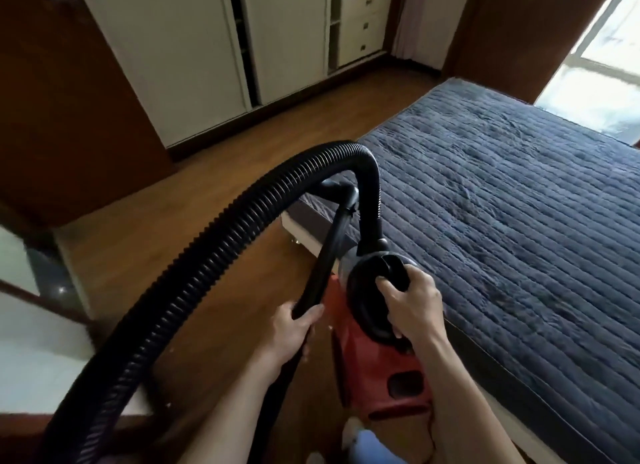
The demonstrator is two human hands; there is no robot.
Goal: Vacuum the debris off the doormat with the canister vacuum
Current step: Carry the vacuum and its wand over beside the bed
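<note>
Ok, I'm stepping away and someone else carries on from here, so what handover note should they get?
Left hand grips the black wand.
Right hand grips the black front end of the red canister vacuum, beside the bed.
The ribbed hose arcs from the vacuum's front, up and round to the left.
Done: nothing on the mat that can be seen; no doormat is in view.
Left: take the wand to the doormat and vacuum it.

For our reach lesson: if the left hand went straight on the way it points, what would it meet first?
Likely the red canister vacuum beside the tube the left hand grips; depth is unclear.
</note>
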